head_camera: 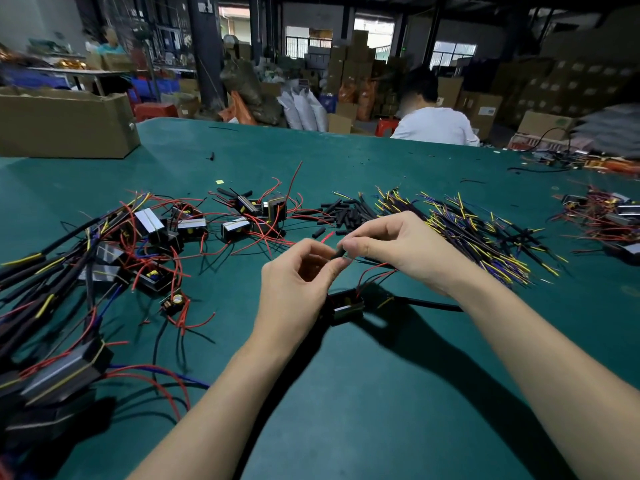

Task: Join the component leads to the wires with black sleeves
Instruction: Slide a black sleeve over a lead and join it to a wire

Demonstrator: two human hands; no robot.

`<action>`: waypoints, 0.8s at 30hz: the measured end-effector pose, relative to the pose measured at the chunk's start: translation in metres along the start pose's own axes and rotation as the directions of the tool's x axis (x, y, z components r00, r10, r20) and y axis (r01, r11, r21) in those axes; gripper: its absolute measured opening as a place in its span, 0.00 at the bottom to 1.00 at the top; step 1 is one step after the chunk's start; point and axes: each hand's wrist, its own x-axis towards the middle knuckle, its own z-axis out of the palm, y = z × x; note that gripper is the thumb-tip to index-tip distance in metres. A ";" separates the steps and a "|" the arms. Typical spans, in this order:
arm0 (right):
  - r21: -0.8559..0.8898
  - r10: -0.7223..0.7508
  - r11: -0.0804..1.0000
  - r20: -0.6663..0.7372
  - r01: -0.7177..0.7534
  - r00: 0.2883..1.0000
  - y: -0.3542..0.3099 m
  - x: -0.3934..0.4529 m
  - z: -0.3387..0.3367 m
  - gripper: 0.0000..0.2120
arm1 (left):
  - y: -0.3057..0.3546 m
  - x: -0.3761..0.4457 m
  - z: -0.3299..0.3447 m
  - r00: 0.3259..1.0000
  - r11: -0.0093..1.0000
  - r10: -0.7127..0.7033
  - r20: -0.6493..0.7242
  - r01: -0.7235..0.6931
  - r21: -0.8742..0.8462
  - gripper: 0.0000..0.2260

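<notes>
Above green table (346,393), left hand (294,282), right hand (398,247) both pinching black sleeve (341,253), no legible writing

A green-covered worktop (398,393) fills the foreground and runs back to a far edge. At its far left corner stands an open cardboard box (65,123). Beyond the far edge a person in a white top (434,124) sits with their back turned. Behind them the room is a dim warehouse: stacked cardboard cartons (554,88) along the right, white sacks (304,110) on the floor, dark pillars (206,46), and blue crates (152,86) at the left. Daylight enters through barred windows (453,53) in the back wall.
</notes>
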 end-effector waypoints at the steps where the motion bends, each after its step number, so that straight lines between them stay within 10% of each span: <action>1: 0.004 -0.004 1.000 -0.031 0.004 1.000 0.001 -0.001 0.000 0.05 | 0.000 0.000 -0.001 1.000 0.999 0.009 -0.006 -0.009 0.043 0.05; 5: 0.007 0.028 1.000 -0.182 -0.027 0.983 0.005 0.000 -0.010 0.06 | 0.000 -0.001 -0.005 0.999 0.974 0.035 0.036 -0.042 0.223 0.05; 10: -0.085 0.073 0.994 0.026 -0.070 0.997 -0.005 0.003 -0.015 0.07 | 0.001 -0.002 -0.001 0.991 0.972 0.090 0.100 -0.109 0.207 0.06; 15: 0.236 0.159 0.970 -0.458 -0.053 0.874 -0.003 0.039 -0.058 0.09 | -0.004 -0.001 0.000 0.996 0.969 0.082 0.034 -0.088 0.230 0.01; 24: -0.440 0.281 0.738 -0.489 -0.511 0.826 0.079 0.094 -0.049 0.07 | -0.006 -0.001 0.003 0.967 0.859 0.254 -0.009 -0.221 0.462 0.04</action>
